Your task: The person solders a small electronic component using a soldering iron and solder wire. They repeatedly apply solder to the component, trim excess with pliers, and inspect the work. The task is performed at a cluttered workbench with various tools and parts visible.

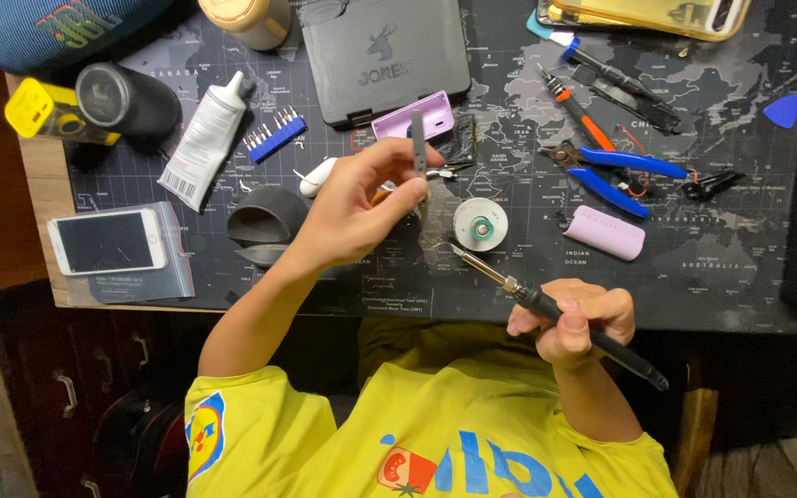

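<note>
While gripped, soldering iron (546,309) tip up-left.

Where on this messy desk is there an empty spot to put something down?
Bare mat shows along the near edge, right of the lilac case, below the blue pliers. Another patch lies between the white phone and the black cup. Around the left hand and round spool it is crowded.

There is one view only, from a camera on the person's head. It looks almost straight down, from close above, at the dark desk mat with a map print (749,240). The person's yellow shirt (435,433) fills the bottom edge, so the top of the picture points away from the body.
</note>
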